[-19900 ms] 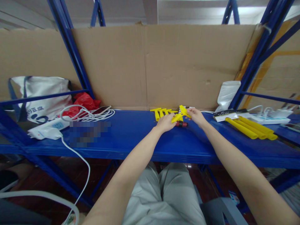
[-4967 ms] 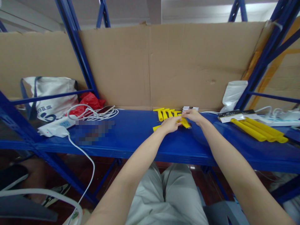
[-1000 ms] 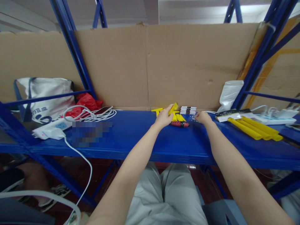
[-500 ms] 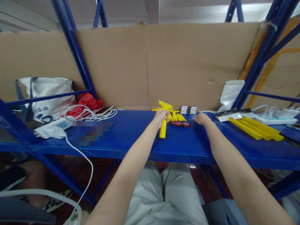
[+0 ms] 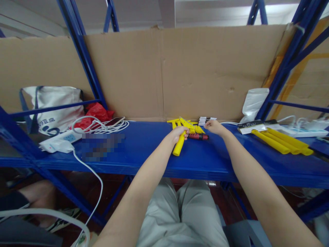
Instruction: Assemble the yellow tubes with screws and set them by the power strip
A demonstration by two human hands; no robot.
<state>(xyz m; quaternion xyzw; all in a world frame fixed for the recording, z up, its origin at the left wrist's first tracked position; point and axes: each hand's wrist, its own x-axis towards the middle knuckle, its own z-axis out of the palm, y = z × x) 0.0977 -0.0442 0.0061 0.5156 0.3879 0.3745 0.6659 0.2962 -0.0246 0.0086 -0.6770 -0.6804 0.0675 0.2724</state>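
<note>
My left hand (image 5: 179, 133) is wrapped round the handle of a yellow scraper (image 5: 179, 149), its head tilted away toward the back of the shelf. Behind it lie several yellow plastic parts (image 5: 199, 129), partly covered by the scraper's head. A red and black screwdriver handle (image 5: 198, 136) rests just right of that hand. My right hand (image 5: 215, 127) is closed in a pinch beside a small stack of white packets (image 5: 202, 121); whatever sits between its fingertips is too small to make out.
Long yellow tubes (image 5: 281, 142) lie at the right by a power strip (image 5: 303, 132) and a white pouch (image 5: 254, 104). At the left are a cloth bag (image 5: 55, 106), a red plastic bag (image 5: 96, 113) and coiled white cables (image 5: 113, 127). Cardboard (image 5: 128, 75) lines the back.
The scraper's head has tipped right and down, and its handle end has swung slightly left and nearer. My right hand has moved left and a little up, toward the yellow parts.
</note>
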